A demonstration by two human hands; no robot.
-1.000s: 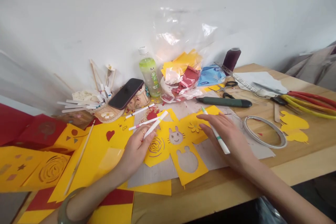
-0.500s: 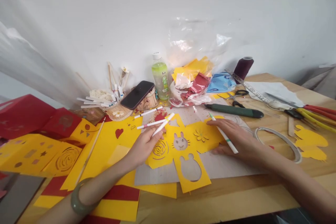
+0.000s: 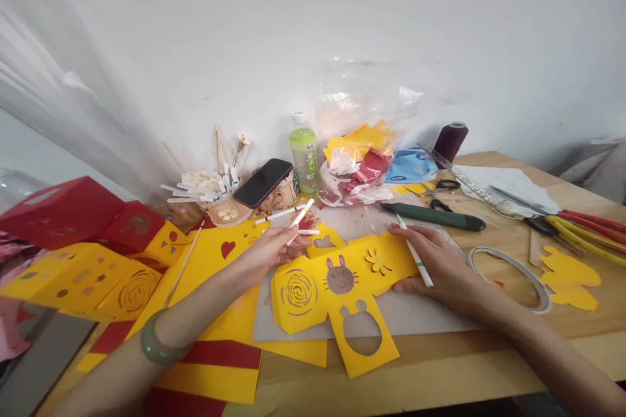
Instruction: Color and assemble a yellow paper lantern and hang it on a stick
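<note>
My left hand [image 3: 268, 249] is closed on a slim white marker with a yellow band [image 3: 305, 210], which points up and right. A second white marker [image 3: 310, 232] shows just behind those fingers; I cannot tell whether they touch it. My right hand [image 3: 430, 254] pinches the right end of a yellow cut-out paper [image 3: 320, 273] between thumb and fingers. It also has an uncapped green-tipped marker [image 3: 419, 259] lying across it. The paper bears cut-outs of a swirl, a rabbit face, a flower and a bear-head shape. Its right part is raised off the grey board [image 3: 430, 313].
Behind stand a drink bottle [image 3: 304, 150], a phone [image 3: 264, 182] and a plastic bag of scraps [image 3: 359, 163]. A green cutting tool [image 3: 435, 216], scissors [image 3: 443, 194] and a tape roll [image 3: 535, 293] lie right. Red and yellow paper boxes [image 3: 78, 273] sit left.
My right hand has lifted and tilted the yellow paper. My left hand has drawn back from the swirl panel, still holding the marker. The whole view has shifted slightly.
</note>
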